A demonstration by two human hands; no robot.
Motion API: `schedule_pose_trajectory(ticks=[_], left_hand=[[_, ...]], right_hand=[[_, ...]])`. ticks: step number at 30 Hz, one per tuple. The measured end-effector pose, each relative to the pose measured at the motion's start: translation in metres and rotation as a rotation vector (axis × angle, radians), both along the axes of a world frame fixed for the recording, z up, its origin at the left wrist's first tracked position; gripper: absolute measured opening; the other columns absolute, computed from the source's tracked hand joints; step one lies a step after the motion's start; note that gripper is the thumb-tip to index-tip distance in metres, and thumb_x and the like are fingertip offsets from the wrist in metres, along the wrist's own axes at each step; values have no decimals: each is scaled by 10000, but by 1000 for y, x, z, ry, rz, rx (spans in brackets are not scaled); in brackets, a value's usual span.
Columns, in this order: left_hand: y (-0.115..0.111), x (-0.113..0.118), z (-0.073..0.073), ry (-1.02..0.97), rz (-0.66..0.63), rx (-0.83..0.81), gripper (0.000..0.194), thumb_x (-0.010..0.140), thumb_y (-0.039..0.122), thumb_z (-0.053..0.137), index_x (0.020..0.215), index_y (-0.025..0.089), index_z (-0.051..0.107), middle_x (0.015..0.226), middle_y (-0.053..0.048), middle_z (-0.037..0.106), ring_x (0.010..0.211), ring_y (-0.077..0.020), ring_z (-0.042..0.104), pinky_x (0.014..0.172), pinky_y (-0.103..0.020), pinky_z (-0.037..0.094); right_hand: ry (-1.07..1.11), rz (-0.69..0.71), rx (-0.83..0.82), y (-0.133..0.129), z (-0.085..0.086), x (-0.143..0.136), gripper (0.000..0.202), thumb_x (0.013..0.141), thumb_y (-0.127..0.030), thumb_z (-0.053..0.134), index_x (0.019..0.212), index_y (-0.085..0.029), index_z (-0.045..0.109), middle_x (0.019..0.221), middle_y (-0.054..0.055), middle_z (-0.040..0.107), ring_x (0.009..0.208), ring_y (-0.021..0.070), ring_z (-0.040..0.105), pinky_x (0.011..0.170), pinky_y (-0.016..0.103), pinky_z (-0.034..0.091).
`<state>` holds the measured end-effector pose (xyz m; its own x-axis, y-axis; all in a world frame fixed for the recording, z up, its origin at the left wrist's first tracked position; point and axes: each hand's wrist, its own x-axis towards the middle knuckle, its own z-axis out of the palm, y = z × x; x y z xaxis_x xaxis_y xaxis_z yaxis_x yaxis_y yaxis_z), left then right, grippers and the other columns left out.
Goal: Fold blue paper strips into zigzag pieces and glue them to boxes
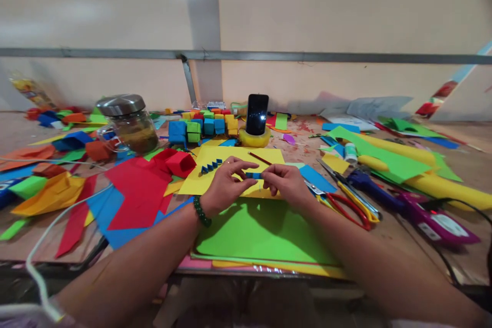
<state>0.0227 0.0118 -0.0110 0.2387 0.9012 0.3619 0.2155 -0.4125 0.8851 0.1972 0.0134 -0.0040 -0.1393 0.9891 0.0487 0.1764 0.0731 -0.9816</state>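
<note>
Between my two hands is a small strip of blue paper [252, 175]. My left hand [229, 183], with a dark green bead bracelet [201, 211] at the wrist, has thumb and fingers curved around the strip's left end. My right hand [283, 180] pinches its right end. Both are above a yellow sheet [196, 174], which overlaps a stack of green sheets [265, 233]. Several small folded blue paper triangles [211, 166] stand in a row just left of my left hand. A dark red pencil [259, 158] lies on the yellow sheet behind my fingers.
Scissors [348, 210] and a purple glue gun [434, 218] lie at right, near rolled yellow paper [449, 189]. Paper cubes [203, 127] and a phone [257, 115] on a tape roll [253, 137] stand behind. At left are a glass jar [134, 130], red paper [138, 189] and a white cable [36, 251].
</note>
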Motion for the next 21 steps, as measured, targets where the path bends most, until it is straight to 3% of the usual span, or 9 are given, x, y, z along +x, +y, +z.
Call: schedule_pose_trajectory(ticks=[3, 7, 14, 18, 21], left_hand=[[0, -2, 3, -15, -94, 5, 199, 743, 252, 690, 921, 164, 696, 906, -48, 539, 761, -118, 558, 588, -208, 492], [-1, -6, 10, 19, -93, -27, 326, 701, 288, 737, 991, 168, 651, 965, -44, 556, 695, -90, 533, 607, -224, 493], [0, -5, 7, 142, -48, 30, 65, 750, 207, 635, 741, 143, 644, 817, -42, 582, 719, -116, 545, 636, -235, 484], [-5, -1, 6, 186, 12, 35, 42, 737, 170, 602, 721, 147, 634, 880, -53, 559, 697, -106, 537, 496, -179, 437], [-8, -1, 8, 241, 34, 98, 42, 736, 152, 593, 713, 152, 628, 871, -42, 551, 702, -101, 535, 515, -181, 439]], right_hand=[[59, 54, -38, 2, 1, 3, 198, 677, -341, 659, 634, -148, 644, 537, -9, 618, 394, 56, 470, 401, 185, 402], [76, 67, -26, 3, 1, 4, 199, 673, -344, 678, 652, -149, 642, 537, -13, 617, 401, 59, 476, 420, 195, 424], [-72, 67, 249, -5, -3, 2, 156, 738, -314, 641, 720, -159, 628, 614, -5, 626, 499, 97, 575, 479, 210, 473], [-203, 86, 357, -6, -5, 3, 148, 763, -273, 621, 845, -156, 658, 664, 11, 654, 546, 115, 599, 501, 218, 473], [-274, 109, 403, -7, -6, 4, 124, 782, -257, 604, 805, -158, 675, 687, 22, 679, 580, 122, 617, 534, 221, 481]])
